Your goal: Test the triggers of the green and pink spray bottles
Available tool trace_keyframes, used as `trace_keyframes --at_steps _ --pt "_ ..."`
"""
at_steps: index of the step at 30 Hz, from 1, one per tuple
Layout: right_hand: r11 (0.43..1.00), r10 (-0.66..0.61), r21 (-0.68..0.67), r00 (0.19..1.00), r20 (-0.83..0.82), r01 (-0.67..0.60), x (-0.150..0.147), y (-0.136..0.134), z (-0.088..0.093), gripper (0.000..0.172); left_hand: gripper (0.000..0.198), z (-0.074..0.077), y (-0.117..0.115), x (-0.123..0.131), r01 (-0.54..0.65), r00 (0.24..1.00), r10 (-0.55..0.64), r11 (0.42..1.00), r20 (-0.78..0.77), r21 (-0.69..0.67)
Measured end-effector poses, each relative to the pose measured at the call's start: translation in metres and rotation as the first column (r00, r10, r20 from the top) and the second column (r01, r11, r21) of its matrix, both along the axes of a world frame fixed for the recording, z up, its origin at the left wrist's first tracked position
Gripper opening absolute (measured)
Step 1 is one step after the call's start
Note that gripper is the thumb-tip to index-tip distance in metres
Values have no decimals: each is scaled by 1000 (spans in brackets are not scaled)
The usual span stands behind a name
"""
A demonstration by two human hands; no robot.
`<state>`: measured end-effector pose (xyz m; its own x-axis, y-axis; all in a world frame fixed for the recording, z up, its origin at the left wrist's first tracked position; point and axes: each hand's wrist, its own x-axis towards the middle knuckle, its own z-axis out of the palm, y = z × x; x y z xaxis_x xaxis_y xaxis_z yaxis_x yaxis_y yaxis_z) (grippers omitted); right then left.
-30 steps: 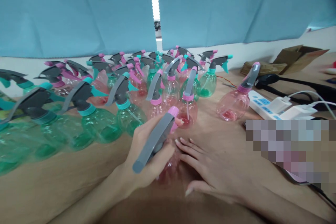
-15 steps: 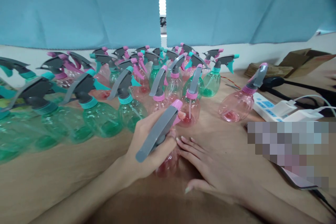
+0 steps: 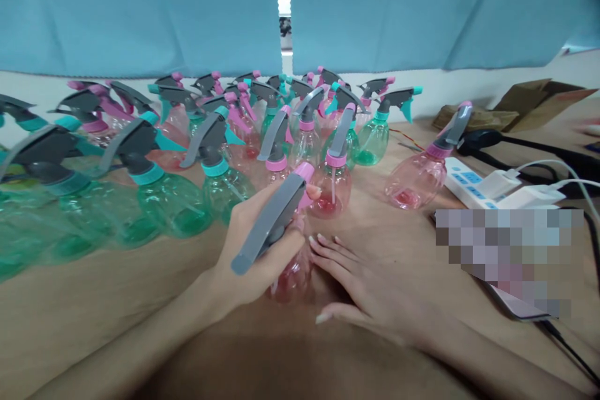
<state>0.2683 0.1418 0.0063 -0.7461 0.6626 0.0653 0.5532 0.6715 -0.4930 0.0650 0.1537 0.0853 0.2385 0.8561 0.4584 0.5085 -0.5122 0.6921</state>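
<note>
My left hand (image 3: 257,244) is wrapped round the neck of a pink spray bottle (image 3: 293,275) with a grey lever and pink nozzle, near the table's front edge. The bottle stands upright, its neck hidden by my fingers. Just right of it, my right hand (image 3: 356,281) lies palm down with its fingers spread, fingertips close to the bottle. Behind them are a pink bottle (image 3: 332,190) and several others with pink or teal heads. Green bottles, one of them (image 3: 173,203) with a teal collar, line the left side.
One pink bottle (image 3: 417,178) stands apart at the right, beside a white power strip (image 3: 464,181) with plugs and cables. A phone-like device (image 3: 520,303), partly blurred out, lies in front. Behind are an open cardboard box (image 3: 529,100) and a blue curtain (image 3: 365,6).
The whole view has shifted slightly, so everything appears a little further left and higher. Both hands keep the same pose, and the left still grips the pink bottle.
</note>
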Motion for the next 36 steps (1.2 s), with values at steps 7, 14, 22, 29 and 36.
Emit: trace_keyframes --at_steps 7,14,22,29,36 --pt "999 -7 47 1000 11 6 -2 -1 -3 84 9 0 0 0 10 1000 -10 1000 26 7" --pt "996 -39 83 999 19 37 3 1 -6 78 10 1 -2 0 0 1000 0 1000 25 -7" --pt "982 -132 147 989 66 121 4 -2 -5 76 10 2 -3 0 2 1000 -2 1000 23 14" --pt "964 -197 194 978 68 181 3 -5 -8 76 23 11 -7 -2 1 1000 -2 1000 -28 -30" --pt "963 -190 204 980 59 174 3 -5 -15 74 10 7 -8 -1 -107 994 108 993 21 -40"
